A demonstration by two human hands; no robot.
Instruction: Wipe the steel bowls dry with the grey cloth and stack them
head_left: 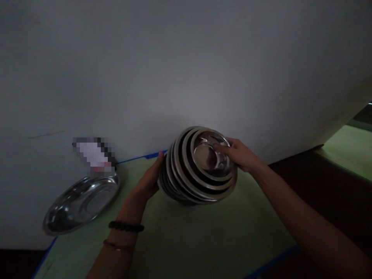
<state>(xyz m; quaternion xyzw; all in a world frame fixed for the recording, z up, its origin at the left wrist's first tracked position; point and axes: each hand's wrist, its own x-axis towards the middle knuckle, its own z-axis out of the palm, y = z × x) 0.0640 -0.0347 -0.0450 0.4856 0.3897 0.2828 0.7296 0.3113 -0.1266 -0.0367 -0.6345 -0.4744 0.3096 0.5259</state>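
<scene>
A stack of several shiny steel plates (192,176) stands tilted on a pale green table (203,240), close to a white wall. My left hand (149,178) presses flat against the stack's left side, fingers together and curved round the rims. My right hand (240,155) reaches over the stack's right edge, and its fingers grip the rim of the top plate (207,155). My left wrist wears a dark bead bracelet and a thin band.
A single large steel plate (81,203) lies on the table's left end by the wall, with a small blurred white object (94,153) behind it. The table has a blue edge. Dark floor and another green surface (348,151) lie to the right.
</scene>
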